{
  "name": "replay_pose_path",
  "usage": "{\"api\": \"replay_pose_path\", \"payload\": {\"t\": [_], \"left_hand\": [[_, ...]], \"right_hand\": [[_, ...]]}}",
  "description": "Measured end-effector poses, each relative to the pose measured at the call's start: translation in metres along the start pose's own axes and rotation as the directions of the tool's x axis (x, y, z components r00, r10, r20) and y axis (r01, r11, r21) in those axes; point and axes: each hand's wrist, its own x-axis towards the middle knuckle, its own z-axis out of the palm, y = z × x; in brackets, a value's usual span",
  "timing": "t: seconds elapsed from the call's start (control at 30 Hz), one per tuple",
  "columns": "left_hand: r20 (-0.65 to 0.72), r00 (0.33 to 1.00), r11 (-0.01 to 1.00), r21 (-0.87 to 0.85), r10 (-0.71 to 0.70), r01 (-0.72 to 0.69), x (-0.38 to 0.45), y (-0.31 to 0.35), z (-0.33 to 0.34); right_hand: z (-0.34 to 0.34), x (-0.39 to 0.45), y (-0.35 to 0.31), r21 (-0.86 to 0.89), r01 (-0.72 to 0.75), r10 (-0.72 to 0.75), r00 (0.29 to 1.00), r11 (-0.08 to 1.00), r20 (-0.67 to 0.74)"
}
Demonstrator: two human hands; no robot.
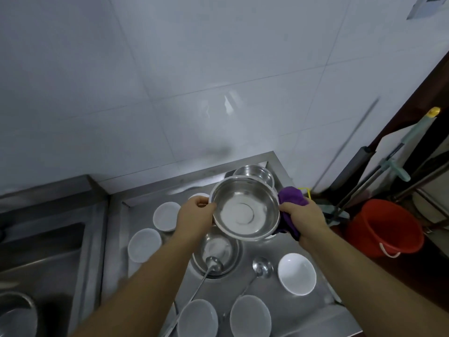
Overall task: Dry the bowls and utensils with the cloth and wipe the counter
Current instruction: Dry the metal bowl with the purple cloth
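A steel bowl (245, 210) is held tilted above the steel counter (286, 249). My left hand (194, 215) grips its left rim. My right hand (303, 215) grips a purple cloth (291, 197) against the bowl's right rim and outer side. Below it another steel bowl (218, 249) stands on the counter, with a ladle (213, 263) resting in it. A second ladle (261, 267) lies to the right. Several white bowls, such as one (297, 273) at the right, sit around them. A further steel bowl (255, 172) stands at the back.
A sink (41, 251) lies to the left, with a steel pot (14, 314) at its near corner. A red bucket (386, 227) and mop handles (398, 152) stand right of the counter. The tiled wall (194, 81) rises behind.
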Motion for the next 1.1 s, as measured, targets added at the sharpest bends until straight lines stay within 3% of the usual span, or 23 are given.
{"api": "replay_pose_path", "payload": {"t": [0.13, 0.23, 0.3, 0.37, 0.47, 0.57, 0.63, 0.77, 0.83, 0.9, 1.0, 1.1], "left_hand": [[0.009, 1.0, 0.994, 0.107, 0.009, -0.01, 0.027, 0.01, 0.033], [0.067, 0.996, 0.968, 0.242, 0.056, -0.071, 0.041, 0.018, 0.058], [0.098, 0.991, 0.948, 0.298, 0.089, -0.115, 0.046, 0.022, 0.076], [0.125, 0.986, 0.929, 0.339, 0.109, -0.146, 0.048, 0.025, 0.093], [0.147, 0.985, 0.941, 0.311, 0.094, -0.136, 0.051, 0.029, 0.109], [0.152, 0.986, 0.965, 0.242, 0.061, -0.097, 0.055, 0.027, 0.116], [0.121, 0.992, 0.972, 0.223, 0.04, -0.066, 0.061, 0.023, 0.118], [0.039, 0.998, 0.98, 0.195, 0.041, -0.048, 0.081, 0.017, 0.123], [0.006, 0.999, 0.982, 0.188, 0.033, -0.034, 0.092, 0.015, 0.126], [-0.023, 1.0, 0.989, 0.15, 0.003, 0.0, 0.103, 0.015, 0.129], [-0.048, 0.999, 0.992, 0.126, -0.022, 0.027, 0.12, 0.014, 0.136], [-0.044, 0.998, 0.994, 0.1, -0.037, 0.041, 0.137, 0.011, 0.143]], "right_hand": [[-0.008, 0.038, -0.018, -0.286, 0.132, -0.13, 0.991, 0.949, 0.023], [-0.011, 0.07, -0.027, -0.636, 0.253, -0.249, 0.964, 0.729, 0.098], [-0.008, 0.089, -0.03, -0.728, 0.351, -0.331, 0.926, 0.589, 0.179], [-0.005, 0.102, -0.029, -0.789, 0.475, -0.437, 0.85, 0.39, 0.296], [-0.006, 0.117, -0.026, -0.751, 0.657, -0.494, 0.677, 0.07, 0.546], [-0.01, 0.131, -0.027, -0.651, 0.751, -0.465, 0.541, -0.108, 0.701], [-0.012, 0.139, -0.03, -0.677, 0.736, -0.478, 0.589, -0.016, 0.652], [-0.021, 0.159, -0.033, -0.742, 0.482, -0.395, 0.863, 0.465, 0.313], [-0.027, 0.167, -0.032, -0.653, 0.301, -0.281, 0.95, 0.695, 0.139], [-0.031, 0.175, -0.026, -0.473, 0.149, -0.147, 0.988, 0.868, 0.04], [-0.032, 0.186, -0.019, -0.243, 0.01, -0.012, 1.0, 0.97, -0.008], [-0.029, 0.198, -0.014, -0.271, 0.008, -0.015, 1.0, 0.963, -0.026]]}}
